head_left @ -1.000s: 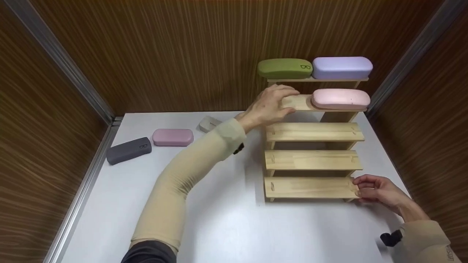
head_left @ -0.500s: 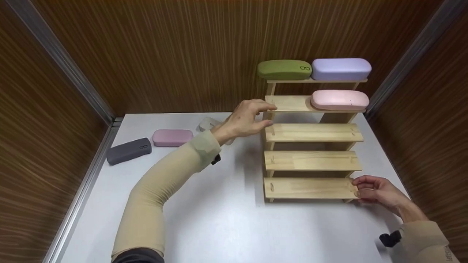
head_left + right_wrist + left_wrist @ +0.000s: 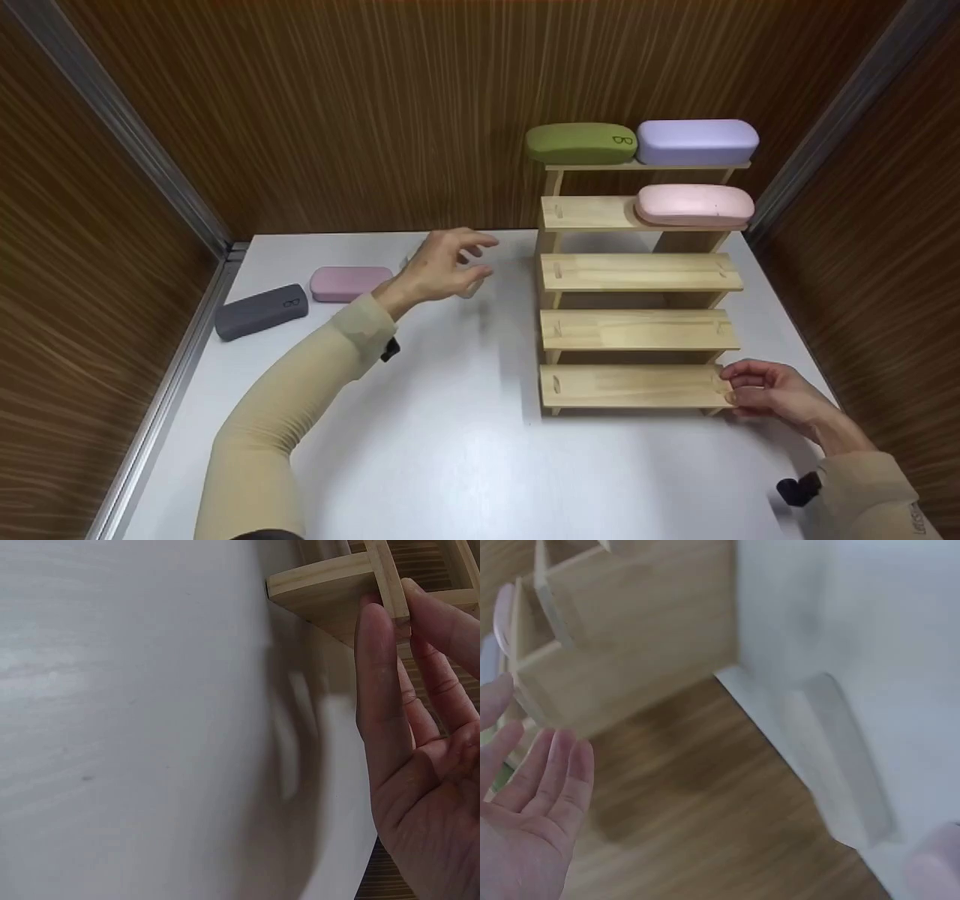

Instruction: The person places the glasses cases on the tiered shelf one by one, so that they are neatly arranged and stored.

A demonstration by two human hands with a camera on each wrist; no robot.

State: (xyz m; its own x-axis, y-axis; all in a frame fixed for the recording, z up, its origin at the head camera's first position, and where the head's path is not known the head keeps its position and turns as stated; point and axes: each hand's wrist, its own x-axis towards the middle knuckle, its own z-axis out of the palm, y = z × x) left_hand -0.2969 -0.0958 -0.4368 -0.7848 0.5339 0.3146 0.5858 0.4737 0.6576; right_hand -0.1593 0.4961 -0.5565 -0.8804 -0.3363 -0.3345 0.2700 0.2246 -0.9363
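Observation:
My left hand (image 3: 435, 268) is in the air over the table's back middle, fingers loosely bent with nothing between them. It partly covers a pale grey glasses case (image 3: 471, 288) in the head view. That pale case (image 3: 844, 757) lies apart from the hand in the left wrist view. My right hand (image 3: 784, 396) pinches the right end of the lowest step of a wooden tiered rack (image 3: 637, 386). In the right wrist view, thumb and fingers grip the board's edge (image 3: 391, 592). The rack carries a green glasses case (image 3: 581, 144), a lavender one (image 3: 697, 142) and a light pink one (image 3: 695, 205).
A mauve glasses case (image 3: 349, 284) and a dark grey one (image 3: 262, 312) lie at the left of the white table (image 3: 465, 457). Wood-grain panels (image 3: 337, 112) enclose the back and both sides.
My left hand has moved left and down from the rack's second-highest step to over the pale glasses case. My right hand stays on the rack's lowest step.

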